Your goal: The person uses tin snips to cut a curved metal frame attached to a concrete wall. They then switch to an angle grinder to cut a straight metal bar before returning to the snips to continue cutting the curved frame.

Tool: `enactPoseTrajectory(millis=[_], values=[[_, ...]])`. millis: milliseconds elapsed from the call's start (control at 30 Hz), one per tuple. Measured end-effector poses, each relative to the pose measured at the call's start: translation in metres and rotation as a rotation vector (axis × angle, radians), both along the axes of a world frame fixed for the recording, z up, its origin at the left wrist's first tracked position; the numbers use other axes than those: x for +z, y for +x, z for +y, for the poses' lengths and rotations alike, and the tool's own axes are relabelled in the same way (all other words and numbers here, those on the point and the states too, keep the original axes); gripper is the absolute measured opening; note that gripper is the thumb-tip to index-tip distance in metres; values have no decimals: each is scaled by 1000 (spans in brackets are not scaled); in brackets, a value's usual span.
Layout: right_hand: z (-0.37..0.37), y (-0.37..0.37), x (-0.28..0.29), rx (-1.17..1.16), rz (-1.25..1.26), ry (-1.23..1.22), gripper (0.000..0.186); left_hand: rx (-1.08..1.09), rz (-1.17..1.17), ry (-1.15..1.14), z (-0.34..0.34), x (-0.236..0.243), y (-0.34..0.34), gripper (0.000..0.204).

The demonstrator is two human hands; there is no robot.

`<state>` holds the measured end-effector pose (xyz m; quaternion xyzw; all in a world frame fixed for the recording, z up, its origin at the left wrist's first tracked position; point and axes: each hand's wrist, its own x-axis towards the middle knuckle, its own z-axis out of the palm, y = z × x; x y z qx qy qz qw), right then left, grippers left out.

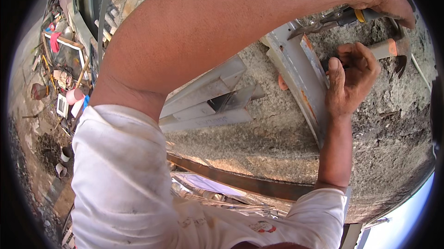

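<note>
My left arm reaches across the top, and my left hand (391, 4) is closed round the dark handles of tin snips (323, 24) with a yellow band. Their pointed jaws are at the upper end of a grey metal channel (296, 73), which has rust marks along one edge. My right hand (349, 80) is beside the channel's right edge, fingers loosely bent and thumb apart, with nothing visible in it. A hammer (383, 50) with orange on its handle lies just past those fingers; part of its handle is hidden by the hand.
Several cut metal channel pieces (208, 98) lie left of the work on the rough concrete slab (259, 142). A rusty metal strip (240, 179) runs along the slab's near side. Far left, the lower ground holds a pink bucket (74, 95), a wooden frame (64, 41) and scattered scrap.
</note>
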<state>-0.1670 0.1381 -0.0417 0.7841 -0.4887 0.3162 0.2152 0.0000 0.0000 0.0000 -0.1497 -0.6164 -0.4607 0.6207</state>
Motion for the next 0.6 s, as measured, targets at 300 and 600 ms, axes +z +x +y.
enactPoseTrajectory(millis=[300, 600], values=[[2, -2, 0, -7, 74, 2, 53, 215, 107, -163, 2, 25, -33, 30], [10, 14, 4, -143, 150, 166, 44, 610, -80, -184, 8, 41, -27, 29]])
